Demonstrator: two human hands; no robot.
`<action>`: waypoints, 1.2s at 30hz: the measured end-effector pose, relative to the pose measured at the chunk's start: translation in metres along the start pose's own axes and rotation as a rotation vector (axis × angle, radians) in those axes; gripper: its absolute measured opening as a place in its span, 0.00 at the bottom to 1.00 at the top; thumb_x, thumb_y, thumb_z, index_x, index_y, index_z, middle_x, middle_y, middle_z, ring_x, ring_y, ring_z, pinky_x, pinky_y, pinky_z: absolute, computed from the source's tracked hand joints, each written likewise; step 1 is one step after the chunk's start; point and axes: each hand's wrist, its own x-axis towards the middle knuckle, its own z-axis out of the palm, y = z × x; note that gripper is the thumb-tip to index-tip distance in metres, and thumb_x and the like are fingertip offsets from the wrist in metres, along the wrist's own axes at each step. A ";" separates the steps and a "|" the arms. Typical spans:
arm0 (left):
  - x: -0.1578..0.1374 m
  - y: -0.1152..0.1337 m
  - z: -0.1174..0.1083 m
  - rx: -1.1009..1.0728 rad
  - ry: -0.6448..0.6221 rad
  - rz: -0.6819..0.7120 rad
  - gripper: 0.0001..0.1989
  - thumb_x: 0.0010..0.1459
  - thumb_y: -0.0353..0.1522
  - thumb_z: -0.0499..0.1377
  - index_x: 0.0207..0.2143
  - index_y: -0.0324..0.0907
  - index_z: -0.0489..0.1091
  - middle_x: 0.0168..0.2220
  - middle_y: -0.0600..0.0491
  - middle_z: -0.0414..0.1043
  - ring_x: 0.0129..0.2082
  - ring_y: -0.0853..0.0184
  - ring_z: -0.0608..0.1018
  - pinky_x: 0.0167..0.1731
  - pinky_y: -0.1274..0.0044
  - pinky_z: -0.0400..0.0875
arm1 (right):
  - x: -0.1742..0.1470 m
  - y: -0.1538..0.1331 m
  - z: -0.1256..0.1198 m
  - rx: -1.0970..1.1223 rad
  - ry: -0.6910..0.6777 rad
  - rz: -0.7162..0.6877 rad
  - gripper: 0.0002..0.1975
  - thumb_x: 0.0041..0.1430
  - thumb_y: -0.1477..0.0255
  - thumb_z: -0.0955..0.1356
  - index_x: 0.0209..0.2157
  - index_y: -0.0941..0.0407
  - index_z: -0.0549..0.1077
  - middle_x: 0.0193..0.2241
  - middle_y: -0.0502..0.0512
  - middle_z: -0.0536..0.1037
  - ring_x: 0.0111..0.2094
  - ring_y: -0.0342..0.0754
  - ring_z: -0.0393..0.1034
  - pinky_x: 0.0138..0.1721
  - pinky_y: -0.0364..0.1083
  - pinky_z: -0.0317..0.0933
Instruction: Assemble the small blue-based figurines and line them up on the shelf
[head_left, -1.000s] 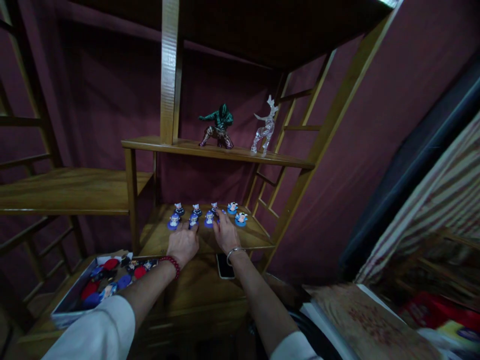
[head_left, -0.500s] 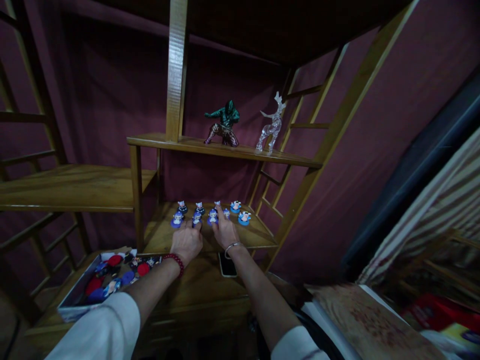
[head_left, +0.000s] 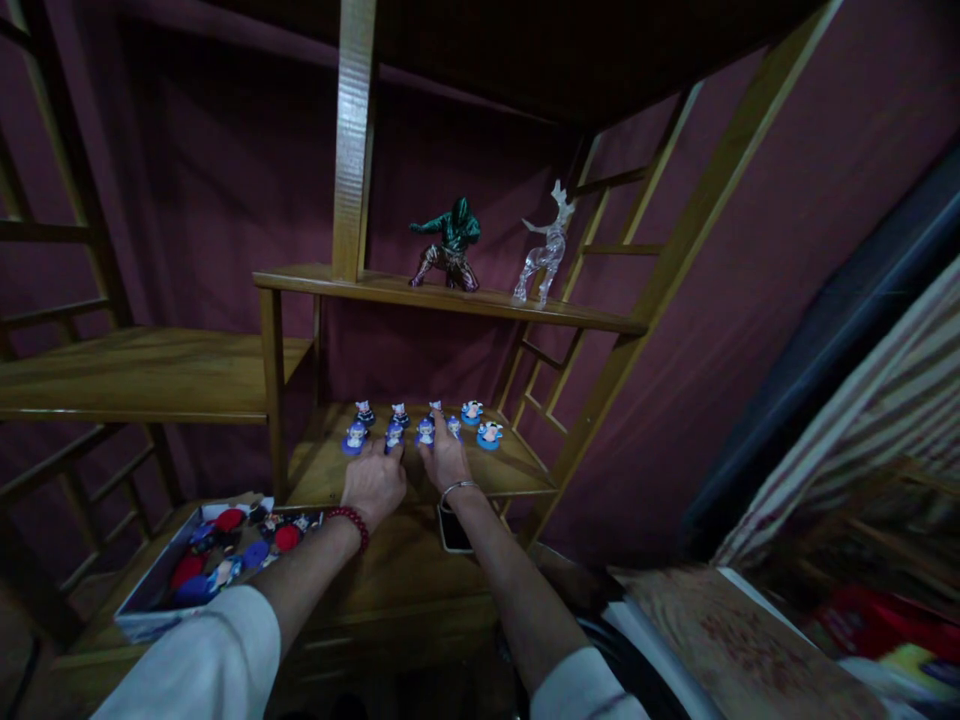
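Small purple-based figurines stand in a front row on the low wooden shelf (head_left: 330, 475). My left hand (head_left: 373, 480) is bent, its fingertips closed at the base of one purple figurine (head_left: 394, 434). Just left of those fingers stands another purple figurine (head_left: 355, 437). My right hand (head_left: 448, 460) has its thumb low in front and its index finger stretched behind a purple figurine (head_left: 425, 431), seemingly gripping it. One more purple figurine (head_left: 454, 428) is beside that finger. Behind are dark-based figurines (head_left: 399, 414); blue-based figurines (head_left: 490, 434) stand at the right.
An open box (head_left: 150, 620) of red, blue and purple figurines sits at lower left. A phone (head_left: 454, 533) lies below my right wrist. On the upper shelf (head_left: 390, 290) stand a green crouching statue (head_left: 452, 245) and a clear deer (head_left: 544, 255). A wooden upright (head_left: 275, 390) bounds the left.
My right wrist has shifted slightly left and up, with its index finger still by the same figurines. My left hand and the figurines look unmoved.
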 end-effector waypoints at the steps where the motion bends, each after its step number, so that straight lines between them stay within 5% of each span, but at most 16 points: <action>1: 0.000 0.000 -0.001 0.003 -0.002 -0.002 0.15 0.53 0.29 0.47 0.43 0.42 0.65 0.42 0.46 0.65 0.44 0.60 0.67 0.38 0.72 0.64 | 0.000 0.001 0.000 0.012 -0.002 0.002 0.32 0.51 0.76 0.63 0.57 0.63 0.49 0.43 0.66 0.71 0.42 0.51 0.68 0.42 0.46 0.60; 36: 0.000 0.001 0.001 0.009 0.022 -0.005 0.16 0.53 0.30 0.47 0.44 0.42 0.65 0.41 0.46 0.65 0.43 0.61 0.67 0.39 0.72 0.63 | -0.002 -0.002 0.004 0.020 0.027 0.028 0.32 0.50 0.76 0.64 0.57 0.63 0.50 0.45 0.68 0.70 0.44 0.51 0.66 0.43 0.47 0.61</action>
